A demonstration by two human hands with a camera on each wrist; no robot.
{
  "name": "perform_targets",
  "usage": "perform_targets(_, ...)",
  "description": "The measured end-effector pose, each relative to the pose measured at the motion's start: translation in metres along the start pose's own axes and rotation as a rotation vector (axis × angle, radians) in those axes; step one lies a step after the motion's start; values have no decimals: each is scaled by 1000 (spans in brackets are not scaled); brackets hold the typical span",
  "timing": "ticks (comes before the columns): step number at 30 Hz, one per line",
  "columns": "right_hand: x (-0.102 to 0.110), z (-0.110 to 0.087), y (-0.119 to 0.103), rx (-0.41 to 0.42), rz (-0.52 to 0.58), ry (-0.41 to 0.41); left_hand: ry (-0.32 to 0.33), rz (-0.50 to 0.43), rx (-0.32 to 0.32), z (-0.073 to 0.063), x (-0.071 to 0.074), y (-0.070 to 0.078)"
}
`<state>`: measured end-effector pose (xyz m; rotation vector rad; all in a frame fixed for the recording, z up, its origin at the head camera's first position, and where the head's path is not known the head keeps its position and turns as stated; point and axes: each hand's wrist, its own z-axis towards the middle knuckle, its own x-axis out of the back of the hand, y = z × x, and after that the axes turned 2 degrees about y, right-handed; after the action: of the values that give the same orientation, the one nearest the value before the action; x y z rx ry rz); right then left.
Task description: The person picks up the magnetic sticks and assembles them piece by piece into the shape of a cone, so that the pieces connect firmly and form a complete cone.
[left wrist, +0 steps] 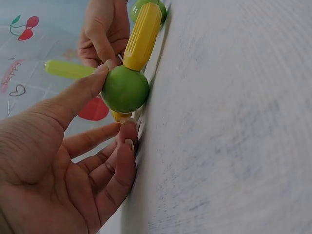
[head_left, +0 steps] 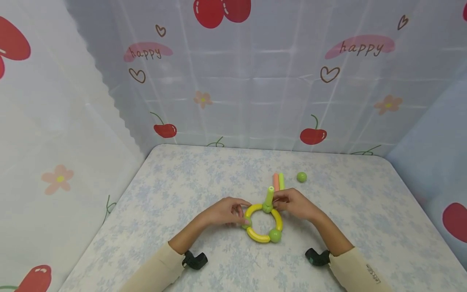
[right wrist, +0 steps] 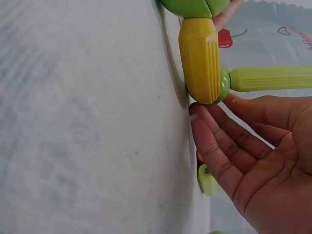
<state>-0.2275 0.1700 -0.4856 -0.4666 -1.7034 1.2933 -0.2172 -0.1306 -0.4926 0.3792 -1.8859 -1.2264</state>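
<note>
A ring of curved yellow rods [head_left: 258,237] joined by green balls lies on the table. My left hand [head_left: 227,211] holds it at the left ball [left wrist: 125,89], thumb on the ball and fingertips by the yellow rod beyond. From the far ball [head_left: 267,208] a straight light-green rod [head_left: 269,196] stands up. My right hand [head_left: 294,203] pinches around that far ball, its thumb beside the upright rod and its fingertips low at the yellow rod [right wrist: 199,61]. A third green ball [head_left: 275,235] sits at the ring's near right, away from both hands.
Behind the right hand lie an orange rod [head_left: 276,181] and a light-green rod [head_left: 281,180], side by side. A loose green ball [head_left: 301,177] is to their right. The pale floral table [head_left: 204,170] meets a printed curtain [head_left: 237,113] at its back edge.
</note>
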Motion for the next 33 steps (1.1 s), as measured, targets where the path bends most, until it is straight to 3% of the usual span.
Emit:
perform_targets(12, 13, -3, 2, -34, -23, -65, 170, -8, 4, 6, 4, -14)
perform_targets(24, 19, -7, 5, -45, 34, -154, 222, 52, 3, 10, 0, -12)
perform_targets(33, 22, -10, 0, -26, 39, -283, 233, 95, 0, 21, -2, -3)
